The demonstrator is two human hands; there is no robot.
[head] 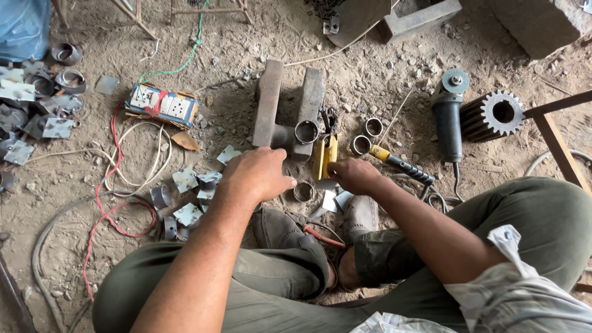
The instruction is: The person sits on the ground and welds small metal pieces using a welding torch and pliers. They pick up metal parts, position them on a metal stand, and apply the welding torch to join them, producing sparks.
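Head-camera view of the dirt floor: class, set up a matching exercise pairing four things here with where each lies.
Things:
1. angle grinder
2. socket board
3. toothed gear
4. metal ring

Places:
A. on the ground between the left hand and right hand
B. far right, beside a metal frame leg
C. left of the steel blocks, tied to a green wire
D. just left of the gear, disc end pointing away

Pairs: 1-D, 2-C, 3-B, 4-A

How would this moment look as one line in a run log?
left hand: open over metal ring | right hand: at yellow clamp, grip unclear | angle grinder: lying on dirt, untouched
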